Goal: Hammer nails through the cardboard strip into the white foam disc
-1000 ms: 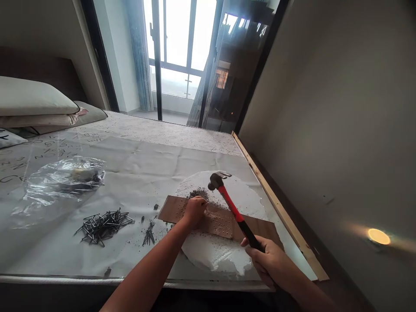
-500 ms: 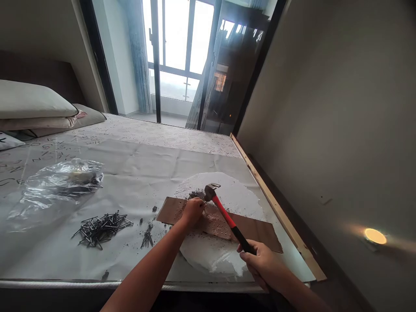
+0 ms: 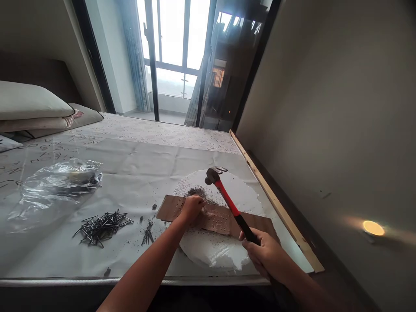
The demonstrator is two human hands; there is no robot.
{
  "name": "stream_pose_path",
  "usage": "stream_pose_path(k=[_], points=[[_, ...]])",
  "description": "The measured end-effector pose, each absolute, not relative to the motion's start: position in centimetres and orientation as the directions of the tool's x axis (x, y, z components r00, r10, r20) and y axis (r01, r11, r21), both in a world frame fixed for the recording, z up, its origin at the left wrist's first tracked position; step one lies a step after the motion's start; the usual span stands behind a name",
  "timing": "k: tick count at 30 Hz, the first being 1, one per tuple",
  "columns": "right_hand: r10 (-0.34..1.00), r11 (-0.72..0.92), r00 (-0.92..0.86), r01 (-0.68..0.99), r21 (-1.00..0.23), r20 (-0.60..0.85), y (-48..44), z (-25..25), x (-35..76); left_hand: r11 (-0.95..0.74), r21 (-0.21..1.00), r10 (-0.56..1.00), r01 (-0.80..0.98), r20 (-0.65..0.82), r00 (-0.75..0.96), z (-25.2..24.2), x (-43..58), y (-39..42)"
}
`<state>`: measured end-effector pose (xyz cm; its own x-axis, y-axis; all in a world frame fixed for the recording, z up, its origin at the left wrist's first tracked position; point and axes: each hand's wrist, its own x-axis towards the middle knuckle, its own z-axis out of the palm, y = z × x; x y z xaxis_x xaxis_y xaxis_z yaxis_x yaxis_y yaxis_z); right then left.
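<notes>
My right hand (image 3: 264,251) is closed around the black grip of a claw hammer (image 3: 230,203) with a red shaft. The hammer's head is raised above the board, up and to the right of my left hand (image 3: 194,208). That hand rests on a brown wooden board (image 3: 250,223) with its fingers pinched on a thin nail, mostly hidden by the fingertips. Rows of small holes dot the board's middle. Beneath it lies a white round slab (image 3: 217,253), with dark crumbs (image 3: 196,192) at the board's far edge.
Left of the board lie a large heap of nails (image 3: 102,227) and a smaller bunch (image 3: 147,236). Farther left is a clear plastic bag (image 3: 61,184). A grey sheet (image 3: 130,162) covers the mattress, and a wooden strip (image 3: 276,201) runs along its right side. Pillows (image 3: 32,102) are stacked at the back left.
The hammer head has lifted up and away from my left hand, and my right hand has risen slightly. My left hand stays at its spot on the board.
</notes>
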<state>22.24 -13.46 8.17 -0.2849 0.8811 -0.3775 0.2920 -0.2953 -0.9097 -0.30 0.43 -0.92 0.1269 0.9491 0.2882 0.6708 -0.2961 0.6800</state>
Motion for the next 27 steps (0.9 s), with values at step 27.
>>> stream_pose_path(k=[27], points=[[0.815, -0.354, -0.34, 0.35, -0.867, -0.47, -14.4, 6.6, 21.5, -0.237, 0.967, 0.941, 0.094, 0.253, -0.225, 3.9, -2.1, -1.8]])
